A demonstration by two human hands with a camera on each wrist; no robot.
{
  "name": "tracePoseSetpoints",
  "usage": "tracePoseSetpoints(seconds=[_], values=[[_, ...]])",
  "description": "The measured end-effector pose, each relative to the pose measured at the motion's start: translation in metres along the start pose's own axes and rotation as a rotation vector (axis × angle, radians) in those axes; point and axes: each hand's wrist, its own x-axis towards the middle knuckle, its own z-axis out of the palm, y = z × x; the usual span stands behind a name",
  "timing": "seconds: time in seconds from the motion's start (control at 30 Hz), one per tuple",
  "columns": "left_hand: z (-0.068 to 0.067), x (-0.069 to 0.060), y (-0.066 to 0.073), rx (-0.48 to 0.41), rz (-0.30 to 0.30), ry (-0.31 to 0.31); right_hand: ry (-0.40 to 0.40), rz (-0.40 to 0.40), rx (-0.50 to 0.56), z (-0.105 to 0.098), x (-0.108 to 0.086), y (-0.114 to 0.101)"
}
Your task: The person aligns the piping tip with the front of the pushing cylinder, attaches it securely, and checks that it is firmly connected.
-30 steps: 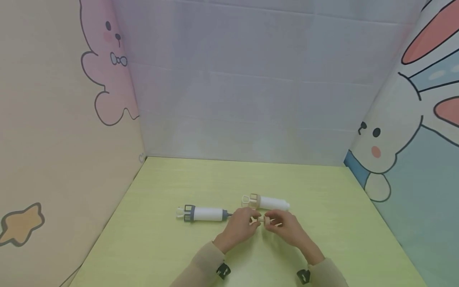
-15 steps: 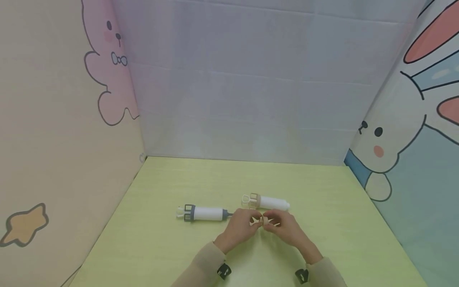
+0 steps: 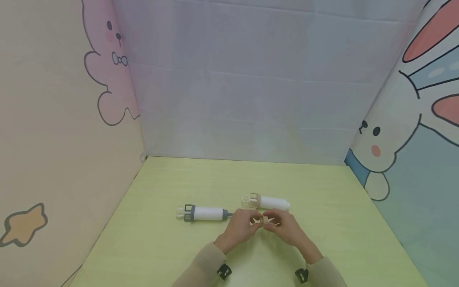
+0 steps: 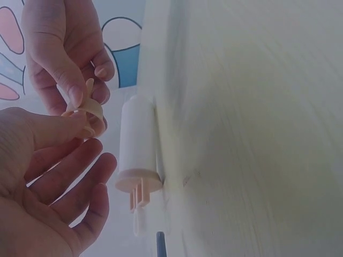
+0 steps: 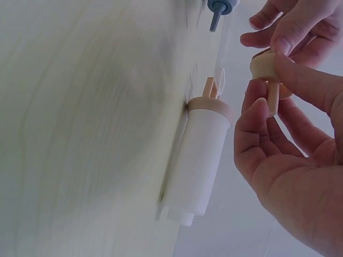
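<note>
Over the table, my left hand (image 3: 239, 227) and my right hand (image 3: 287, 229) meet fingertip to fingertip. Both pinch a small beige cap with a narrow spout (image 5: 273, 99). Its round, ring-like body (image 5: 261, 67) sits between the thumbs; the left fingers hide part of it. In the right wrist view the spout points toward the right palm. Just behind the hands lies a white plunger tube with a beige collar (image 3: 274, 203), its threaded end bare. To the left lies a similar white tube with grey ends (image 3: 208, 214), its thin grey tip reaching toward the left hand.
A pale yellow-green table (image 3: 305, 183) lies beneath everything. A plain pale curtain (image 3: 229, 87) closes the back, and printed cartoon panels stand at both sides. Small black devices (image 3: 224, 271) sit at the wrists.
A second ago the right hand's beige cap stood slightly apart from the left fingers, with a thin piece between. Now cap and left fingertips are together. Both tubes have stayed put.
</note>
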Motion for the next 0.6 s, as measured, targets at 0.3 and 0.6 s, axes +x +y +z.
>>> tracePoseSetpoints(seconds=[0.3,0.6], values=[[-0.0036,-0.0004,0.0064,-0.014,-0.004,-0.002,-0.001,0.02,0.009,-0.0011,-0.0015,0.0002],[-0.0001,-0.0028,0.0011,-0.063,0.0,-0.017,0.006,0.01,0.014,-0.0006,-0.0012,-0.0029]])
